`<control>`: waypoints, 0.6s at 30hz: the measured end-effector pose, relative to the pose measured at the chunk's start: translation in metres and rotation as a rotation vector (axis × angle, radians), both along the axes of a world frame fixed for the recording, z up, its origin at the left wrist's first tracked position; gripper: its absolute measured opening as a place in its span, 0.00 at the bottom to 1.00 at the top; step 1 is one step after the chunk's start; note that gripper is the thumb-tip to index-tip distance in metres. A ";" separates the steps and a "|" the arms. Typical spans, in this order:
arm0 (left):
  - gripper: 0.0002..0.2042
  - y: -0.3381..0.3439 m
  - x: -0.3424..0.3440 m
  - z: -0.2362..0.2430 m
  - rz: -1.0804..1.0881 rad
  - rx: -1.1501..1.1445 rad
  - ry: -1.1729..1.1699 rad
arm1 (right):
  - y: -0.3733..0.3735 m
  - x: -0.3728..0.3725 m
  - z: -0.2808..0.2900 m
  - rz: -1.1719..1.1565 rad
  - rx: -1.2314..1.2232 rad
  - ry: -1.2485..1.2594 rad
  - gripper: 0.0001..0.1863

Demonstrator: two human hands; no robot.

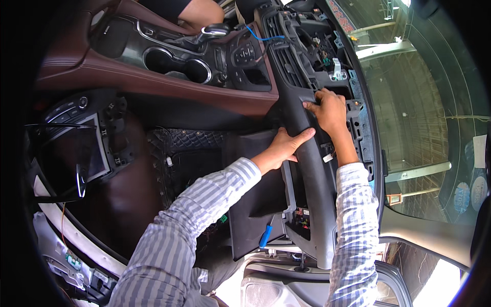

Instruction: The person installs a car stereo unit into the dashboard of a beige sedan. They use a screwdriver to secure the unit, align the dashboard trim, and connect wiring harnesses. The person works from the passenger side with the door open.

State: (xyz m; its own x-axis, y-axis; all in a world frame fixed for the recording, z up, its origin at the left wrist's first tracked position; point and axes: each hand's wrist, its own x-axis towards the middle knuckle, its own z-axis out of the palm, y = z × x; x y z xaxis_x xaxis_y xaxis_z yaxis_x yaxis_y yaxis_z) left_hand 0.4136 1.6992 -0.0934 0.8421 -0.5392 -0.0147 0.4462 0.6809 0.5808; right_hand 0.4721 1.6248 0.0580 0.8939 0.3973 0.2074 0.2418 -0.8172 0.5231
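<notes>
A long dark grey dashboard trim panel (316,176) runs down the middle of the view. My left hand (287,145) grips its near edge, thumb laid over the face and fingers partly hidden below. On the far edge, close under the air vents (289,66), my right hand (330,110) is closed, fingertips curled over the rim and partly out of sight. Beneath the panel the glove box (255,187) hangs down. A screwdriver with a blue handle (266,236) lies against it. Beside my right wrist sits a small white connector (328,158).
A removed screen unit (84,140) rests on the brown seat (128,179) at left. Above is the centre console with cup holders (176,65). A blue cable (263,38) crosses the console's end. Another person's bare limb (202,15) shows at the top. The windshield (414,112) is at right.
</notes>
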 end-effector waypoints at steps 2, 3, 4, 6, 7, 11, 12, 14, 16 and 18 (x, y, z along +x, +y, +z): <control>0.39 0.010 0.010 -0.003 -0.001 -0.031 -0.052 | 0.006 0.011 -0.001 0.035 -0.021 0.005 0.20; 0.38 0.012 0.010 -0.003 -0.045 -0.021 -0.076 | 0.008 0.009 0.000 0.039 -0.030 0.000 0.20; 0.36 0.007 0.011 -0.008 -0.055 0.007 -0.102 | 0.011 0.005 -0.001 0.007 -0.043 -0.004 0.20; 0.36 -0.004 0.009 -0.006 -0.064 0.001 -0.078 | 0.003 0.001 0.003 -0.005 -0.048 0.002 0.20; 0.36 -0.017 0.010 -0.010 -0.041 0.004 -0.037 | -0.004 0.000 0.003 0.002 -0.025 0.005 0.20; 0.37 -0.001 0.009 -0.006 -0.017 0.101 -0.123 | 0.002 -0.012 0.012 0.141 -0.012 -0.045 0.21; 0.37 0.003 0.009 -0.012 -0.012 0.132 -0.103 | 0.012 -0.026 0.019 0.227 0.047 -0.077 0.21; 0.35 0.002 0.001 -0.019 -0.002 0.123 -0.071 | 0.015 -0.070 0.038 0.288 0.135 -0.152 0.21; 0.32 -0.005 -0.025 -0.030 -0.064 0.019 -0.091 | 0.008 -0.142 0.057 0.127 0.320 -0.181 0.19; 0.32 -0.012 -0.044 -0.042 -0.101 -0.022 -0.103 | -0.009 -0.212 0.052 -0.018 0.505 -0.242 0.18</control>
